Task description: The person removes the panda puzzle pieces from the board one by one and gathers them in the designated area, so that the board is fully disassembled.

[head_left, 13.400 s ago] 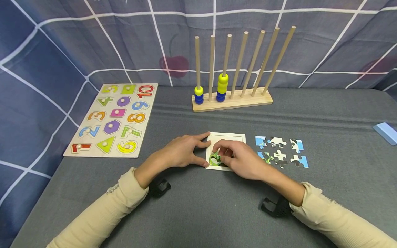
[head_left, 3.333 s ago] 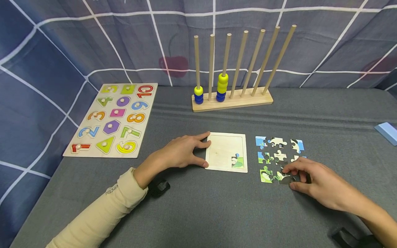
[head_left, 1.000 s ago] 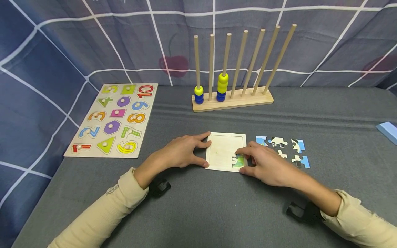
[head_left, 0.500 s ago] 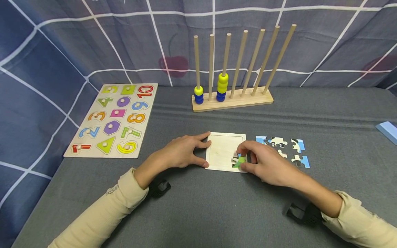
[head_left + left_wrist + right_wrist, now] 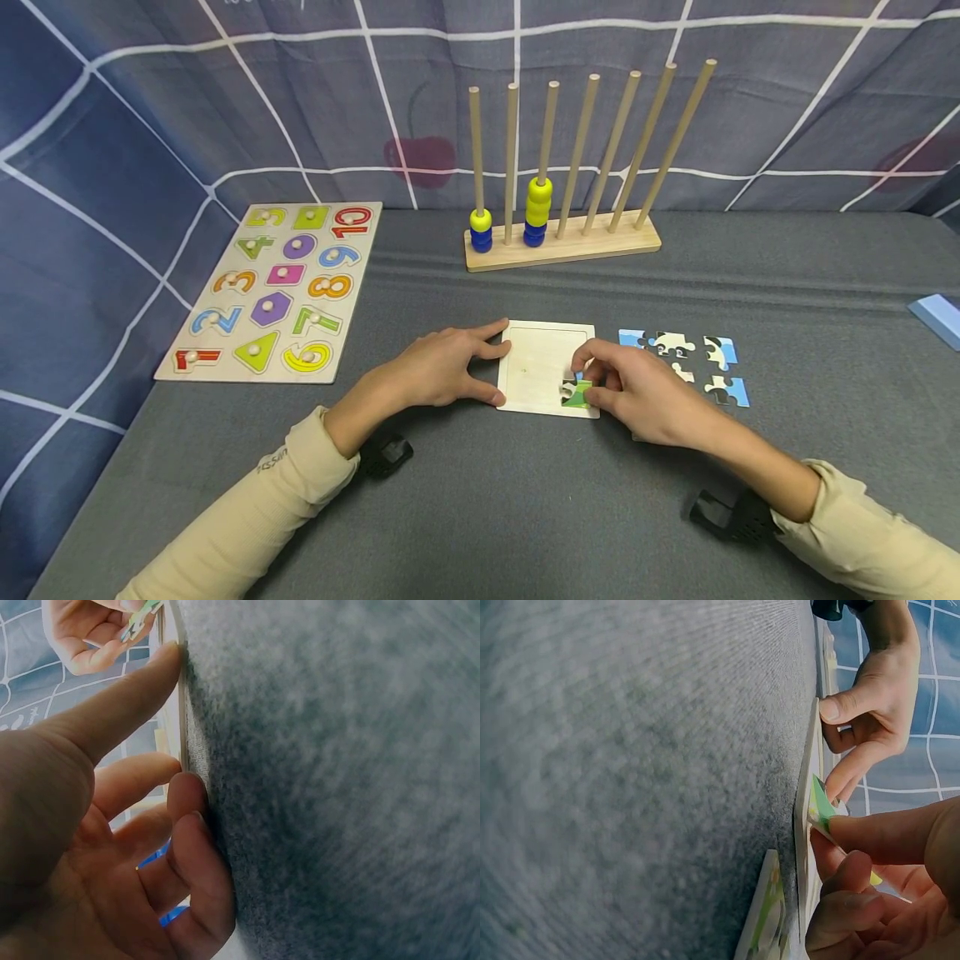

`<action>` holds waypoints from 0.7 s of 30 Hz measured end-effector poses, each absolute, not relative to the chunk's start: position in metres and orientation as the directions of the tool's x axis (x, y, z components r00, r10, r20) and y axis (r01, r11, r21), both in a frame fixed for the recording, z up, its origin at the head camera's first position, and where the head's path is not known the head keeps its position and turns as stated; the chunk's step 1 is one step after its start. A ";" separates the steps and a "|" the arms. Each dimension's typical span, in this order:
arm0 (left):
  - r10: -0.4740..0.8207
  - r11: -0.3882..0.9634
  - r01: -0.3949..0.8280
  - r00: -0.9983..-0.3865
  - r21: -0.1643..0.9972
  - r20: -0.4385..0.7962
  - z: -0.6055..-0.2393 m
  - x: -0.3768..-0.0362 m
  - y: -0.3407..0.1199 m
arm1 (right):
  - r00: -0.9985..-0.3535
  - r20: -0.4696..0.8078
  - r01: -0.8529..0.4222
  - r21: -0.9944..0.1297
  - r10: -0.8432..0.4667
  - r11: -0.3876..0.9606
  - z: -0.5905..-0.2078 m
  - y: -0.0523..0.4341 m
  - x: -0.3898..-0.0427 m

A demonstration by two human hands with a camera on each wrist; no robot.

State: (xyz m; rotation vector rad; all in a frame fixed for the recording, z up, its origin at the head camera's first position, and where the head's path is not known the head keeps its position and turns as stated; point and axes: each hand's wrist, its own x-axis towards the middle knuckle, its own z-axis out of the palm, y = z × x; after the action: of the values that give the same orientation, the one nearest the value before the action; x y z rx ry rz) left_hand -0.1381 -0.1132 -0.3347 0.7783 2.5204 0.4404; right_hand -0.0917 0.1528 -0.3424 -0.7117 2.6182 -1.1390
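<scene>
One thin green-and-white cardboard jigsaw piece (image 5: 576,392), light, stiff, best held by its edges, is pinched tilted by the right hand (image 5: 633,392) over the pale wooden puzzle tray (image 5: 542,367), which the spread left hand (image 5: 435,368) steadies.

- Number board (image 5: 273,292), left of frame, on the grey table (image 5: 480,500).
- Peg rack (image 5: 562,237) with yellow and blue rings (image 5: 538,210), upper centre.
- Blue block (image 5: 937,319), right edge.
- Checked cloth (image 5: 150,100) behind.
</scene>
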 end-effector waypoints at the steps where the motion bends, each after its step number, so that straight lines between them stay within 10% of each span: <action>1: 0.593 0.788 0.444 -0.733 0.425 -0.334 -0.335 -0.138 -0.113 | -0.866 0.011 -0.348 -0.732 -0.501 0.586 -0.343 0.153 -0.092; 21: 0.597 0.782 0.440 -0.732 0.441 -0.328 -0.335 -0.138 -0.113 | -0.882 -0.018 -0.263 -0.811 -0.471 0.523 -0.332 0.177 -0.079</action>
State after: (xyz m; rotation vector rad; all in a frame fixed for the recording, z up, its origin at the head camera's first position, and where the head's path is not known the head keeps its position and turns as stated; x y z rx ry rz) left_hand -0.1375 -0.1135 -0.3349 0.7785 2.5158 0.4650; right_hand -0.0794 0.1772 -0.3320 -0.6203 2.5292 -1.2866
